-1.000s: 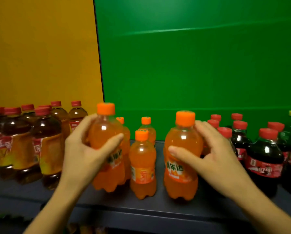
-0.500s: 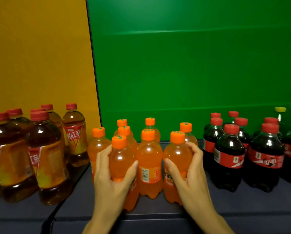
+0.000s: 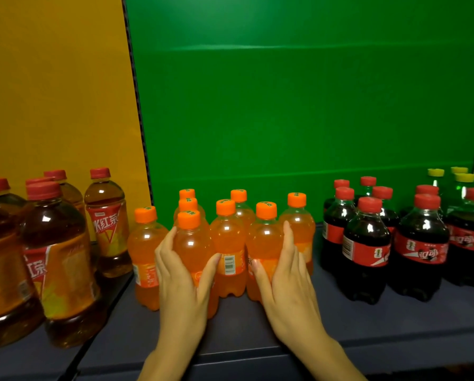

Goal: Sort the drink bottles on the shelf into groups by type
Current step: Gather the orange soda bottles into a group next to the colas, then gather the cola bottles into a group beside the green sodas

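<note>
Several orange soda bottles (image 3: 227, 243) with orange caps stand clustered at the middle of the dark shelf (image 3: 367, 325). My left hand (image 3: 180, 281) wraps around the front-left orange bottle (image 3: 193, 243). My right hand (image 3: 282, 279) wraps around the front-right orange bottle (image 3: 264, 240). Both bottles stand upright on the shelf, pressed against the cluster. Brown iced tea bottles (image 3: 57, 259) with red caps stand grouped at the left. Dark cola bottles (image 3: 366, 251) with red caps stand grouped at the right.
Green bottles with yellow caps (image 3: 462, 185) stand at the far right behind the colas. A yellow back panel (image 3: 57, 92) and a green back panel (image 3: 299, 105) close off the shelf behind. Bare shelf surface runs along the front edge.
A second ago both hands held orange bottles apart and nearer the camera. Since then the two bottles have been pushed back into the orange cluster, and the view has pulled back.
</note>
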The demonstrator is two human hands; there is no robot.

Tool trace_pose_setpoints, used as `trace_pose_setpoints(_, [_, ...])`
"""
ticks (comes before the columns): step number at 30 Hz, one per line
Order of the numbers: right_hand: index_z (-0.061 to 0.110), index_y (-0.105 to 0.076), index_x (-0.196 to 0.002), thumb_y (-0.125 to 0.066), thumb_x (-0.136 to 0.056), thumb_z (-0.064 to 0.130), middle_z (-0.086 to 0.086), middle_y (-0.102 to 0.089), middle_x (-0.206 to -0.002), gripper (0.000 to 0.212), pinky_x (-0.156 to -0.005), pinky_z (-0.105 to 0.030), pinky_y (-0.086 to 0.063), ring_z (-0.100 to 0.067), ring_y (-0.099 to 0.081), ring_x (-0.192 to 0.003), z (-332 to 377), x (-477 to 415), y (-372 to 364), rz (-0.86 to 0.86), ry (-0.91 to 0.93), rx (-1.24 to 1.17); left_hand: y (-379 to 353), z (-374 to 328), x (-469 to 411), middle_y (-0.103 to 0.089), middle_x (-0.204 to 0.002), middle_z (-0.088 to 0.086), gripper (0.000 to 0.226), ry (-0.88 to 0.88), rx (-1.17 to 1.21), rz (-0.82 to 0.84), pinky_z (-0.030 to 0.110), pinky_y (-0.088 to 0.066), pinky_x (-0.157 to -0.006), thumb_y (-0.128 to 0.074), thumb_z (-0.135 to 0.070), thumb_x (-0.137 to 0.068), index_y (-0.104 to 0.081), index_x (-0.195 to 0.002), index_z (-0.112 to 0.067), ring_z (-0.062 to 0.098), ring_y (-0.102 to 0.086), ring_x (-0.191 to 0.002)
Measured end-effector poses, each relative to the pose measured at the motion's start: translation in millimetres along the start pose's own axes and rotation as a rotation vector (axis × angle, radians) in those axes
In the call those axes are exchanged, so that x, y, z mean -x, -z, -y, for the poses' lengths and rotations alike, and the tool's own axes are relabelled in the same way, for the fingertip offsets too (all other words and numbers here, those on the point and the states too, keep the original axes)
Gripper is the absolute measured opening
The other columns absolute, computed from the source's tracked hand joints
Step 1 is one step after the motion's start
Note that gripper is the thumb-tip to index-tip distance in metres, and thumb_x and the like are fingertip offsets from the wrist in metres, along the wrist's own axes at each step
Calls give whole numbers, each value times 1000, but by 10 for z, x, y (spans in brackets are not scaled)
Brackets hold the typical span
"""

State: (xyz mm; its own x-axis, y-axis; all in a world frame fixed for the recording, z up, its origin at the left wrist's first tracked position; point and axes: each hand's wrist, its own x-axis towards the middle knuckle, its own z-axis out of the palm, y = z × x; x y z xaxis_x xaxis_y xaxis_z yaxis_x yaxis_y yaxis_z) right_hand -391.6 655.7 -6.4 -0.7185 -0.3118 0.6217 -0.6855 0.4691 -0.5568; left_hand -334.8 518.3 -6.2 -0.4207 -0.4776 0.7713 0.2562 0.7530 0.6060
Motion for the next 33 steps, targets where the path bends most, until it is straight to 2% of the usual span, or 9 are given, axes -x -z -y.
trace_pose_setpoints(3, [41,34,-126,-24,-87,57,3,-23,-147,73,-102,-24,-32,-10,-29,-131,3,2,2,-1,-18,24,2,0,9,-25,-131,-6,72,-16,-13,-1,37,-35,-105,-47,-55,-74,-15,-135,-33,12,-32,-127])
trace_pose_setpoints(7, [41,28,-130,-33,-91,51,10,-12,-150,74,-98,-13,-24,-5,-16,-136,-19,24,9,-34,-16,-59,14,-13,32,-29,-135,0,66,-41,-10,0,49,-38,-106,-50,-49,-77,-20,-133,-33,22,-35,-130])
trace_pose_setpoints(9, [41,22,-135,-36,-91,50,14,-9,-150,74,-97,-10,-18,-2,-14,-138,-50,34,13,-49,-6,-106,10,-14,47,-26,-144,2,68,-104,-25,-20,42,-32,-112,-55,-38,-80,-20,-137,-26,16,-28,-136])
trace_pose_setpoints(12, [39,8,-143,-38,-90,51,19,-11,-148,71,-103,-11,-20,0,-16,-138,-103,70,82,-55,41,-142,6,-66,71,-21,-148,-1,68,-204,-60,-80,14,-16,-113,-64,-22,-84,-23,-138,-13,4,-18,-138])
trace_pose_setpoints(17, [34,-32,-135,-48,-90,38,20,-35,-133,48,-104,-15,-31,2,-34,-128,-251,115,566,-125,181,-172,-63,-401,154,-48,-121,11,38,-391,2,-196,15,-30,-103,-53,-15,-83,-48,-116,2,7,-43,-117])
trace_pose_setpoints(22, [22,-53,-114,-50,-86,26,11,-51,-113,28,-94,-11,-35,-2,-48,-112,-583,29,1309,-276,266,-124,-445,-901,318,-56,-85,-8,10,-421,215,42,14,-43,-72,-50,-16,-85,-57,-92,-16,3,-56,-82])
trace_pose_setpoints(27, [25,-48,-113,-56,-82,20,10,-48,-110,33,-94,-13,-34,-10,-48,-109,-1246,-100,2028,-420,210,-47,-1191,-1462,654,-58,-78,-12,4,-345,382,358,8,-42,-65,-54,-24,-83,-57,-84,-27,3,-58,-71])
trace_pose_setpoints(30, [22,-40,-122,-64,-77,26,8,-42,-117,51,-98,-15,-30,-12,-42,-115,-1733,-211,2353,-430,80,-39,-1715,-1768,848,-59,-92,-14,10,-190,480,565,10,-44,-77,-54,-32,-82,-59,-89,-29,2,-60,-88])
trace_pose_setpoints(33, [20,-31,-133,-79,-68,30,5,-42,-125,81,-100,-28,-36,-12,-43,-116,-2196,-301,2500,-187,-64,-66,-2185,-1930,989,-48,-117,-28,22,-48,433,616,12,-37,-96,-52,-36,-87,-49,-109,-40,-10,-45,-115])
